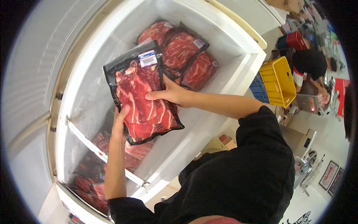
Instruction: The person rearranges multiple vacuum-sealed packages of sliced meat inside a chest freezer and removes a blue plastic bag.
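Note:
Both my hands hold up a vacuum-sealed pack of sliced red meat (139,98) above an open chest freezer (193,131). The pack has a black border and a printed label (148,58) near its top edge. My left hand (120,119) grips its lower left side, thumb on the clear face. From the right, my right hand (172,93) clasps the opposite side with its thumb across the meat. Below, at the far end of the freezer, several sealed meat packs (179,51) lie together. More packs (138,152) rest nearer, partly hidden by my left arm.
A white divider bar (86,138) crosses the freezer, with meat packs (89,187) beyond it. The raised lid (30,84) stands at the left. To the right are a yellow plastic crate (277,81) on a blue one (258,88), and a co-worker (309,64) handling meat at a machine.

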### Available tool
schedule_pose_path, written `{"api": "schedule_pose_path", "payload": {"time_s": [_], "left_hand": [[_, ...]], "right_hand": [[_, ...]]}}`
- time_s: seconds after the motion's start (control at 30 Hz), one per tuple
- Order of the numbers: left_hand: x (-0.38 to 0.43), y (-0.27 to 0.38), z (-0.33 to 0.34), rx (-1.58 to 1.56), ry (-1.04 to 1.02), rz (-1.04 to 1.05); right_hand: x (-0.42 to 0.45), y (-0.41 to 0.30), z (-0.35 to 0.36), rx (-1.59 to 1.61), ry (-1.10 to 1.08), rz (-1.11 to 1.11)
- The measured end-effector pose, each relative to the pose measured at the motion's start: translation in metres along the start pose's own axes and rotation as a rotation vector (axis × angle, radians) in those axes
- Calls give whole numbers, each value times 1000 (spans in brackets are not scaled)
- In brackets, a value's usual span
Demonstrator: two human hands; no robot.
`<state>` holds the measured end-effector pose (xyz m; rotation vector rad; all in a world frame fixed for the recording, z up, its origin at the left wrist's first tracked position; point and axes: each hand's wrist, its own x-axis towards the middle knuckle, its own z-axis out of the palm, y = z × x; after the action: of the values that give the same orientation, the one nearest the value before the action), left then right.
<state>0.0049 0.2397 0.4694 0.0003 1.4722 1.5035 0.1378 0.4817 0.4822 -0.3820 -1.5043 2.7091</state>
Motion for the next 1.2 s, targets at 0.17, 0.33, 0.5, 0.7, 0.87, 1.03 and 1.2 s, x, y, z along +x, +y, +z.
{"api": "schedule_pose_path", "payload": {"time_s": [0.17,0.33,0.5,0.7,0.87,1.03,1.2], "left_hand": [[60,8,79,106,-87,13],[151,20,196,559,-409,559],[255,-85,270,1438,-211,747],[268,-127,270,1288,-257,913],[255,-141,286,1539,-85,974],[285,-129,301,1450,60,1055],[265,-112,302,1313,20,990]], "right_hand": [[-32,-21,-91,-577,109,100],[-101,-61,-172,-1078,101,529],[-133,-57,-172,-1536,967,-323],[-146,-54,-174,-1375,784,-453],[-153,-52,-178,-1422,747,-424],[-136,-52,-168,-1512,724,-359],[-141,-62,-169,-1503,657,-305]]}}
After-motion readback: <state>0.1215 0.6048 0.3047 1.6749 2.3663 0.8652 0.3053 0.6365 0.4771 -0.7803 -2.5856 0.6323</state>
